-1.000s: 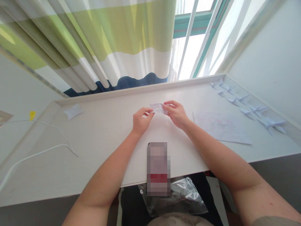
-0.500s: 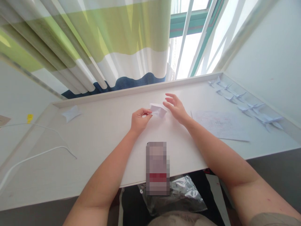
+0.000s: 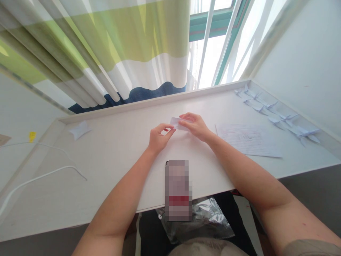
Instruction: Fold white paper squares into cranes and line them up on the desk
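Note:
Between my two hands, above the middle of the white desk (image 3: 117, 160), is a small folded piece of white paper (image 3: 175, 122). My left hand (image 3: 159, 137) pinches its near left edge between thumb and fingers. Around its right side my right hand (image 3: 195, 125) is closed, thumb on the near face and fingers behind, so part of the paper is hidden. Below the hands a phone (image 3: 178, 188), its screen blurred out, lies at the desk's front edge.
Several folded paper figures (image 3: 285, 121) line the right side, beside a written sheet (image 3: 250, 140). Another folded paper (image 3: 80, 130) rests at the far left, near a white cable (image 3: 39, 176). A clear plastic bag (image 3: 213, 220) is on my lap. A curtain (image 3: 119, 46) hangs behind the desk.
My right hand has moved left and closed on the folded paper; before, its fingers were spread apart beside it. The left hand keeps its pinch.

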